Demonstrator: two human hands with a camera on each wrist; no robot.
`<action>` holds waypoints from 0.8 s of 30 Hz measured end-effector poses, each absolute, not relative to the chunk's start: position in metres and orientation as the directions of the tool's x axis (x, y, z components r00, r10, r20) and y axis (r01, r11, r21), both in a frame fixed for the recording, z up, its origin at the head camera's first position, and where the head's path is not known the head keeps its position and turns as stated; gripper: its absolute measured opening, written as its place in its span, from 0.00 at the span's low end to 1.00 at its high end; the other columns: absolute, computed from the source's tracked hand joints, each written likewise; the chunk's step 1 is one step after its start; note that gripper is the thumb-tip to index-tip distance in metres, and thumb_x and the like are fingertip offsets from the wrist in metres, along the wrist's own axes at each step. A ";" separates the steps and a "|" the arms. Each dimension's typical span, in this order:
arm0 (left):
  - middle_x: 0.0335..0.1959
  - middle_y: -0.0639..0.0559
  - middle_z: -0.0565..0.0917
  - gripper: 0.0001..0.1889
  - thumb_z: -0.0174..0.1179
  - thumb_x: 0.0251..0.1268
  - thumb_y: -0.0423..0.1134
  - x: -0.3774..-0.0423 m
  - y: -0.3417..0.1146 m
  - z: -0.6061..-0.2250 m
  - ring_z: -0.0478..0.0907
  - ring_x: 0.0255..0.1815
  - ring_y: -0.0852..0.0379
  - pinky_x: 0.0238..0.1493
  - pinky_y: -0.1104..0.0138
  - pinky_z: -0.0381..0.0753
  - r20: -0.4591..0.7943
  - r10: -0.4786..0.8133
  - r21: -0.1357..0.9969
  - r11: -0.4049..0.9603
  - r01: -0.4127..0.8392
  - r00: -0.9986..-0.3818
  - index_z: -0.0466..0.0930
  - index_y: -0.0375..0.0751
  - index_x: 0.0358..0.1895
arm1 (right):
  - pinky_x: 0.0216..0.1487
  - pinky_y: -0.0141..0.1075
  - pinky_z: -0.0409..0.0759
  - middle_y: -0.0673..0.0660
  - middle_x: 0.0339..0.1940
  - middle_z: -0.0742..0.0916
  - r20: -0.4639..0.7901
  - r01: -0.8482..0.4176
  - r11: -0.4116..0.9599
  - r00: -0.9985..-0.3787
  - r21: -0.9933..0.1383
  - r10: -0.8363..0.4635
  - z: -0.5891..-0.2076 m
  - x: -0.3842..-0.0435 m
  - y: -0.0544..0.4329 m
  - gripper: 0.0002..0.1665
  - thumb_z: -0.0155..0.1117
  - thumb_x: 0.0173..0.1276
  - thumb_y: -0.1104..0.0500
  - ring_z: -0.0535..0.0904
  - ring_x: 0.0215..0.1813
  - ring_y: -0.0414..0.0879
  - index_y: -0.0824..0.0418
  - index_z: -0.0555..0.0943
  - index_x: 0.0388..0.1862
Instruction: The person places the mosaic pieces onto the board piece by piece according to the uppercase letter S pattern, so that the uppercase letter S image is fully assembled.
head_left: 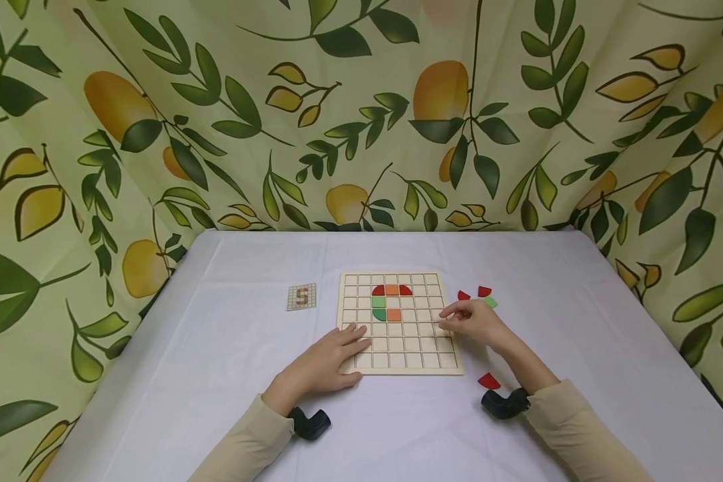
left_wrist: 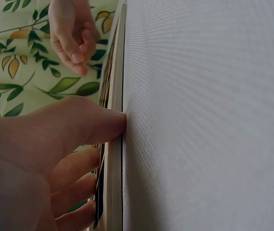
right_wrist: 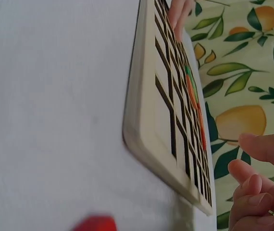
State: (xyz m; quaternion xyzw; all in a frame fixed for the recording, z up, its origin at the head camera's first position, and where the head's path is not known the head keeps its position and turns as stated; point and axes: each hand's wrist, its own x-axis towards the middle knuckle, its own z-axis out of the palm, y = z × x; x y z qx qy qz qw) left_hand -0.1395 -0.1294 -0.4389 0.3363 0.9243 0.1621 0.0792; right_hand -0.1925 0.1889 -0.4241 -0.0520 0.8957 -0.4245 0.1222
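A wooden grid board (head_left: 405, 362) lies on the white table. My left hand (head_left: 319, 361) rests on its lower left corner, fingers spread over the squares and thumb at the front edge. Over the board's right edge hovers my right hand (head_left: 478, 323), its fingers loosely bent; the right wrist view shows nothing between thumb and forefinger. Coloured pieces sit in the upper grid: a red quarter-round (head_left: 378, 291), an orange square (head_left: 391, 290), another red quarter-round (head_left: 406, 290), a light green square (head_left: 379, 302), a dark green quarter-round (head_left: 379, 315) and a second orange square (head_left: 393, 314).
Left of the board lies a small pattern card (head_left: 301, 296). Beyond my right hand are two red quarter-rounds (head_left: 485, 291) and a light green piece (head_left: 491, 302), partly hidden. Another red quarter-round (head_left: 489, 381) lies nearer me. A leaf-patterned curtain (head_left: 361, 134) surrounds the table.
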 end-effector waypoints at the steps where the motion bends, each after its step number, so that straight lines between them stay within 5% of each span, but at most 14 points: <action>1: 0.74 0.45 0.66 0.31 0.59 0.62 0.46 -0.140 -0.129 -0.439 0.59 0.78 0.44 0.76 0.48 0.61 -0.038 0.648 0.350 0.722 0.597 -0.761 0.69 0.42 0.69 | 0.24 0.28 0.66 0.50 0.22 0.75 -0.175 0.014 0.635 -0.966 -0.772 -0.191 -0.424 -0.193 0.192 0.17 0.69 0.59 0.58 0.68 0.29 0.43 0.68 0.84 0.42; 24: 0.74 0.44 0.66 0.31 0.60 0.61 0.46 -0.140 -0.129 -0.438 0.59 0.77 0.44 0.76 0.48 0.61 -0.033 0.646 0.354 0.721 0.595 -0.763 0.69 0.42 0.68 | 0.25 0.29 0.64 0.48 0.20 0.72 -0.187 0.114 0.687 -0.982 -0.717 -0.032 -0.427 -0.202 0.246 0.21 0.69 0.61 0.54 0.67 0.30 0.41 0.69 0.83 0.47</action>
